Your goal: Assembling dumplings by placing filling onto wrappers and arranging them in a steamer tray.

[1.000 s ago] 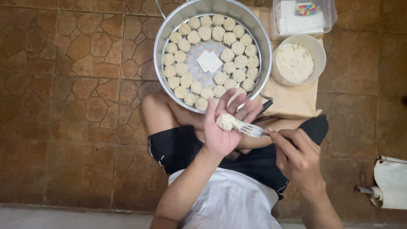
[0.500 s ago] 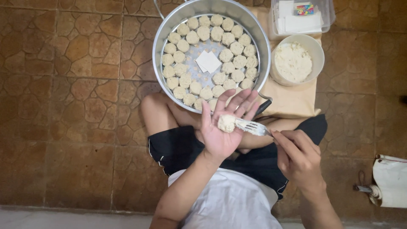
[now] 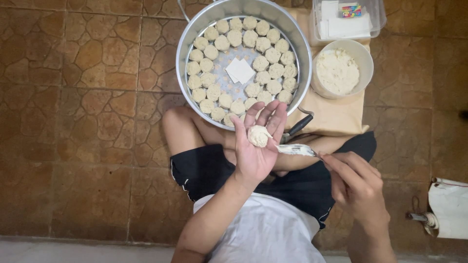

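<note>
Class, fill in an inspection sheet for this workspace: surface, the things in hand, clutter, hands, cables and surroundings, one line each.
Surface: brown stone-patterned floor; the person sits on it.
Things in hand: dumpling lying in the open left hand; fork held by the right hand, its coated tip beside the dumpling.
Nearby: round metal steamer tray ringed with dumplings, white paper squares in the middle; white bowl of filling; tan cloth.
Clutter: clear plastic box; white bag at right.
Hands: left open, palm up; right closed on the fork.
Cables: nothing seen.
Surroundings: pale strip along the bottom edge.
</note>
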